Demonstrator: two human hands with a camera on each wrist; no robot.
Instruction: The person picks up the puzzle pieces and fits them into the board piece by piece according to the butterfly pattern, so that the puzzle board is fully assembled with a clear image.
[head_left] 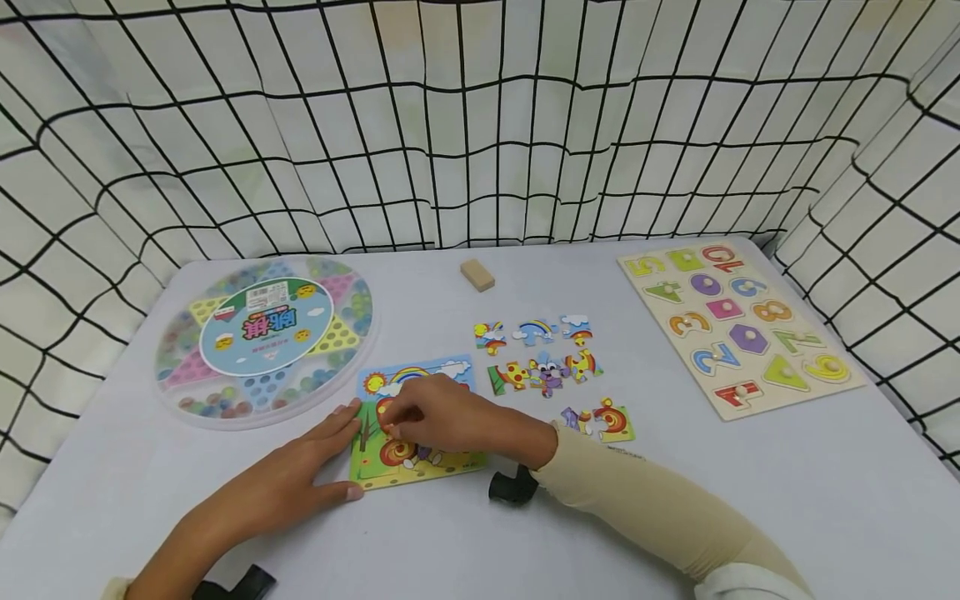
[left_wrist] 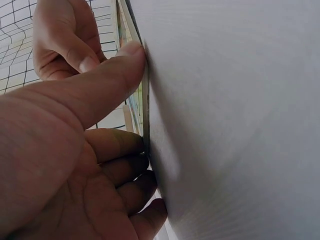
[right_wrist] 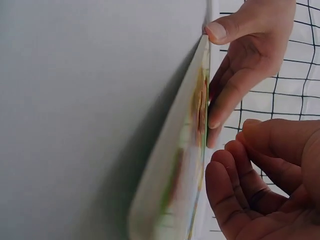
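Head view: netting (head_left: 461, 87) of black cord in square mesh, backed by pale sheeting, encloses a smooth white desk (head_left: 450, 550). Largest container, at left: a round, clear case (head_left: 247, 422), showing a star board (head_left: 264, 390) with dotted coloured points, and loose translucent marbles (head_left: 225, 406) in several colours filling the gaps round the star. A printed blue oval covers its centre. At far right lies a rectangular number board (head_left: 783, 399), pale and wood-like, filled with coloured numerals and flat geometric shapes, small knobs visible on them.

Condition of hands: left hand (head_left: 288, 479) has thumb and fingers spread against the near-left edge of the puzzle board (head_left: 372, 475); right hand (head_left: 442, 412) is bent above that board, thumb and fingertips drawn together. Whether anything is pinched there cannot be told. The puzzle board, thin and squarish with a glossy cartoon print, lies on the desk before the person. Interlocking puzzle pieces (head_left: 547, 373) stand in three rows to its right. Beyond them lies a plain tan oblong block (head_left: 477, 275).
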